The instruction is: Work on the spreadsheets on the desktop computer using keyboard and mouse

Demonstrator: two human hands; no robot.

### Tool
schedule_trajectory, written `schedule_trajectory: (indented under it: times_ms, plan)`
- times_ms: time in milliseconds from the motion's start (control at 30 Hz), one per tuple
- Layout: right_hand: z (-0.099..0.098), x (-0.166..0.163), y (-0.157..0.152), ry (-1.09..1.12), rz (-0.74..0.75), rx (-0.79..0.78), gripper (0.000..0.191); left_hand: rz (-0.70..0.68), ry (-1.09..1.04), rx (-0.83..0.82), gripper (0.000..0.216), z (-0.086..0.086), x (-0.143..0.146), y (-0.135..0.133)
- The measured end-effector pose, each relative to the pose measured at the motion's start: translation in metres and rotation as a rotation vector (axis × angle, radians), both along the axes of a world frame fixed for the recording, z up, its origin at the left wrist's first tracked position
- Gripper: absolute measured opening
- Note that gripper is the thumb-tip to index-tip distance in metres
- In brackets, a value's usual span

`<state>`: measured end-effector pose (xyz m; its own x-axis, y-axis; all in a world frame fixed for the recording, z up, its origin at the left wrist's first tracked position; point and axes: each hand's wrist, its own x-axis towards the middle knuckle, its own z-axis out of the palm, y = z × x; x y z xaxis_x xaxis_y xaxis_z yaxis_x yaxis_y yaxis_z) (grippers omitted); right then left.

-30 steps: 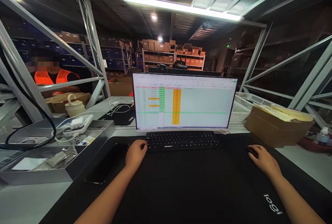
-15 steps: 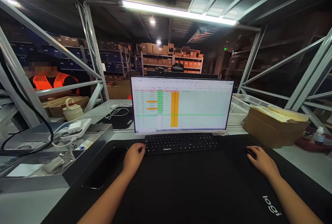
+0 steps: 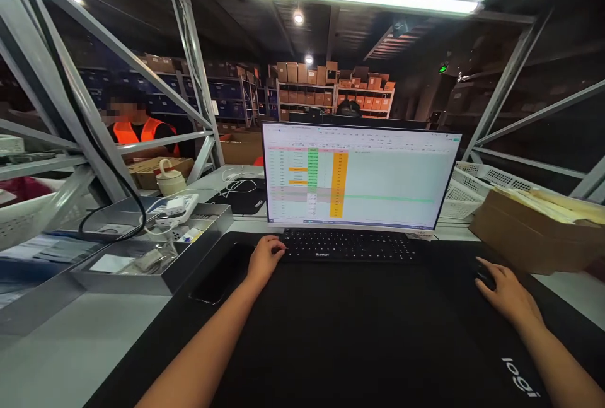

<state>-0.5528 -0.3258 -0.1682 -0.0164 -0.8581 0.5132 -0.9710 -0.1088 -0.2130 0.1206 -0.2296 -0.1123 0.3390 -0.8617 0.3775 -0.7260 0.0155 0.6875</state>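
Note:
My left hand (image 3: 265, 258) rests at the left end of a black keyboard (image 3: 350, 246), fingers curled onto its edge keys. My right hand (image 3: 508, 293) lies over a black mouse (image 3: 483, 273) on the black desk mat (image 3: 359, 332), fingers draped on it. A wide monitor (image 3: 362, 174) behind the keyboard shows a spreadsheet with green and orange columns. A dark phone (image 3: 218, 274) lies flat on the mat left of my left hand.
A grey metal tray (image 3: 155, 256) with chargers, cables and small bags sits at left. A cardboard box (image 3: 534, 231) and white basket (image 3: 460, 190) stand at right. Steel rack struts frame both sides. A person in an orange vest (image 3: 139, 132) sits beyond the left struts.
The view has swung left and slightly down. The spreadsheet has a grey band on its left rows now. Both hands stay on the keyboard edge and the mouse.

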Motion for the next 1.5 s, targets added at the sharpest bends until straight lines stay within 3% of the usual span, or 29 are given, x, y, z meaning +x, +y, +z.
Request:
schedule_trajectory:
  times_ms: [233,367,433,533,633,733,833,1000,1267,1400,1500]
  plan:
    - [0.001,0.003,-0.001,0.008,0.006,-0.002,0.070,0.000,-0.030,0.039,0.015,-0.001,0.005,-0.003]
    - [0.033,0.028,0.022,0.036,-0.092,0.074,0.066,-0.012,-0.048,0.053,0.023,-0.001,0.007,-0.006]
    - [0.056,0.053,0.039,0.068,-0.097,0.018,0.060,-0.010,-0.051,0.051,0.025,-0.002,0.009,-0.009]
    - [0.078,0.107,0.055,0.078,0.028,-0.095,0.049,-0.031,-0.048,0.050,0.027,-0.006,0.014,-0.014]
    - [0.074,0.170,0.061,0.119,0.155,-0.044,0.045,-0.038,-0.044,0.049,0.029,-0.011,0.016,-0.018]
    - [0.061,0.222,0.065,0.137,0.393,0.042,0.049,-0.031,-0.052,0.047,0.028,-0.012,0.016,-0.018]
    - [0.056,0.248,0.067,0.106,0.422,0.047,0.049,-0.016,-0.072,0.046,0.023,-0.010,0.015,-0.015]
    - [0.051,0.247,0.061,0.162,0.421,-0.021,0.042,-0.014,-0.102,0.041,0.013,-0.009,0.012,-0.009]
    - [0.035,0.243,0.056,0.148,0.434,-0.154,0.045,0.000,-0.158,0.021,0.015,-0.004,0.000,0.000]
    - [0.053,0.233,0.052,0.224,0.430,-0.193,0.043,-0.020,-0.219,0.014,0.023,0.000,-0.007,0.006]
    - [0.076,0.188,0.036,0.260,0.287,-0.174,0.044,0.002,-0.251,0.016,0.029,0.002,-0.011,0.008]
